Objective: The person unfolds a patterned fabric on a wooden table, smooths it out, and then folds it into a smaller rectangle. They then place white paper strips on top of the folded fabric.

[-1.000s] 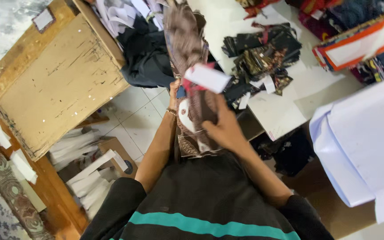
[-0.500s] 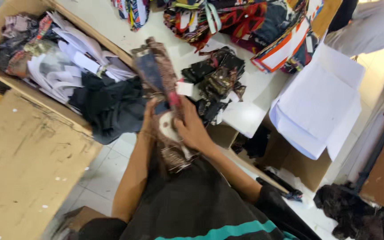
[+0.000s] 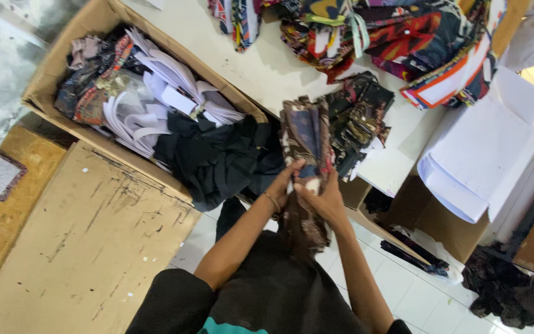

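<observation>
Both hands grip a folded brown patterned cloth (image 3: 304, 133) with a blue lining, held upright over the edge of a white table (image 3: 267, 68). My left hand (image 3: 284, 182) clasps its lower left side; a thin bracelet sits on that wrist. My right hand (image 3: 319, 198) holds the lower right side, thumb on the front. More of the brown cloth hangs down below the hands toward my lap. A pile of dark patterned cloth pieces (image 3: 356, 120) lies on the table just right of the held cloth.
A cardboard box (image 3: 50, 93) at left holds white paper sheets, patterned fabrics and black cloth (image 3: 211, 158). Colourful folded fabrics (image 3: 403, 43) stack at the table's far side. White paper sheets (image 3: 477, 154) lie at right. A wooden board (image 3: 75, 241) sits lower left; dark cloth lies on the tiled floor.
The view has swung, bringing the cardboard box and the table further into view. The white tag seen on the cloth earlier is gone from sight, and both hands now grip the cloth's lower end.
</observation>
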